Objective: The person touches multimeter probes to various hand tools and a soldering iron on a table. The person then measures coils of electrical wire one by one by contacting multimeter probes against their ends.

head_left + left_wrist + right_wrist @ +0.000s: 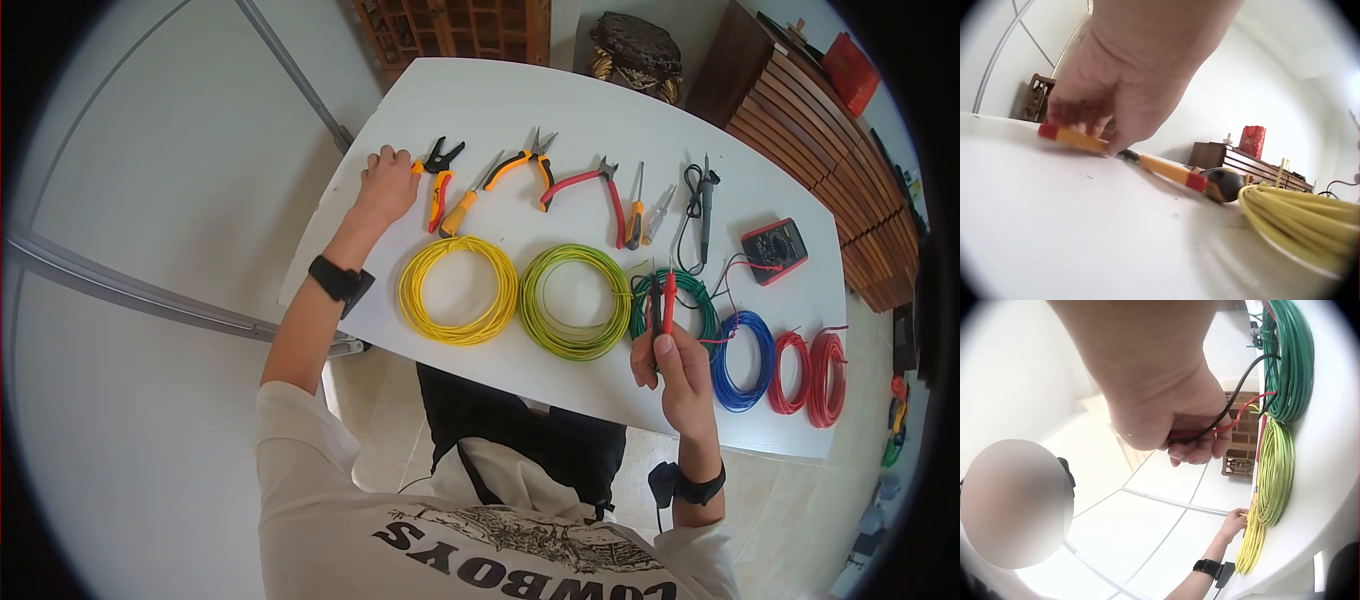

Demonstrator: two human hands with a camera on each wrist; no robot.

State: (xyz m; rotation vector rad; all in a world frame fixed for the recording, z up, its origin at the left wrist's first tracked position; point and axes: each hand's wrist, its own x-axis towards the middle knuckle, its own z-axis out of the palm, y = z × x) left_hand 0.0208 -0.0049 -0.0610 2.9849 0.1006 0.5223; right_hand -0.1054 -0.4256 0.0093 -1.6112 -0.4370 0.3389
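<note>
My left hand (pixel 388 185) pinches one handle of the wire strippers (pixel 437 205), a tool with a black head and yellow-and-red handles. In the left wrist view the thumb and fingers close round that handle (pixel 1082 140) low over the white table. The other handle points toward the yellow wire coil (pixel 1300 219). My right hand (pixel 680 375) grips the red test probe (pixel 669 300) and the black test probe (pixel 656 300) together, tips pointing away from me, above the green wire coil (pixel 700 310). Red and black leads trail from this hand in the right wrist view.
Right of the wire strippers lie a screwdriver (pixel 460 212), long-nose pliers (pixel 530 165), red-handled cutters (pixel 600 190) and a soldering iron (pixel 706 210). A multimeter (pixel 775 250) stands at the right. Yellow-green (pixel 535 335), blue (pixel 742 400) and red coils (pixel 827 400) line the near side.
</note>
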